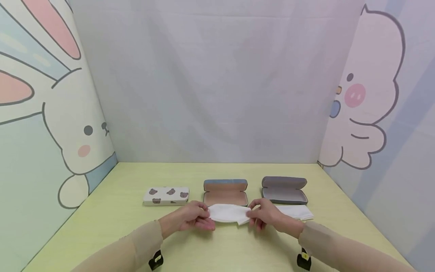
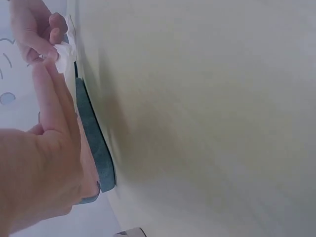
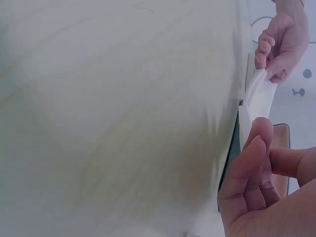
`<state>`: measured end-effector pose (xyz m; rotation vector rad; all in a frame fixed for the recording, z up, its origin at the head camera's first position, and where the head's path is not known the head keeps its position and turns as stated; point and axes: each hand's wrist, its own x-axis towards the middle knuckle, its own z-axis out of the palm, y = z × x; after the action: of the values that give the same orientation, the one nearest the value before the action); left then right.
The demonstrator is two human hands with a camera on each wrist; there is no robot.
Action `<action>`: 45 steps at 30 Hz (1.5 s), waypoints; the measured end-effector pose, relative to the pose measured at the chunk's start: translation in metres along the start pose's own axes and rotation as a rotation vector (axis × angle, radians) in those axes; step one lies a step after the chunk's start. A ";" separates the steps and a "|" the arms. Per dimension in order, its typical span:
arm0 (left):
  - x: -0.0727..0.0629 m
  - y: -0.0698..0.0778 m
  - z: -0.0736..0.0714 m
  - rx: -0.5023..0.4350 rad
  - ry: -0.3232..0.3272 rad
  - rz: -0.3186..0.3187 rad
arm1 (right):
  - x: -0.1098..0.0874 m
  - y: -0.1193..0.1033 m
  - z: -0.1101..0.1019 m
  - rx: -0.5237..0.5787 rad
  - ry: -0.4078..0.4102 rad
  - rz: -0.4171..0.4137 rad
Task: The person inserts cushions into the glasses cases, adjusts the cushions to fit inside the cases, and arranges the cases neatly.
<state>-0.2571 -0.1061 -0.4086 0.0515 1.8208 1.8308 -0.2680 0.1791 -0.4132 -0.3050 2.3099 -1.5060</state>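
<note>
A folded white cloth is stretched between both hands, in front of the middle glasses case. My left hand pinches its left end between thumb and index finger, the other fingers extended. At the opposite end, my right hand pinches the cloth, its remaining fingers bent. One corner hangs down near the right hand. The middle glasses case, blue-grey outside with a tan lining, stands with its lid up; the cloth overlaps its front edge in the head view. In the right wrist view the cloth spans between the hands.
To the right stands a grey glasses case with its lid up. A second white cloth lies in front of it, partly behind the right hand. At the left lies a closed white case with bear prints. All rest on a pale yellow table.
</note>
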 end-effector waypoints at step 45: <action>0.047 0.011 -0.019 0.127 0.234 -0.004 | 0.067 0.000 0.002 -0.101 0.226 0.057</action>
<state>-0.3083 -0.1034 -0.4157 -0.1245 2.0941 1.7774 -0.3280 0.1530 -0.4266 -0.0982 2.5520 -1.4652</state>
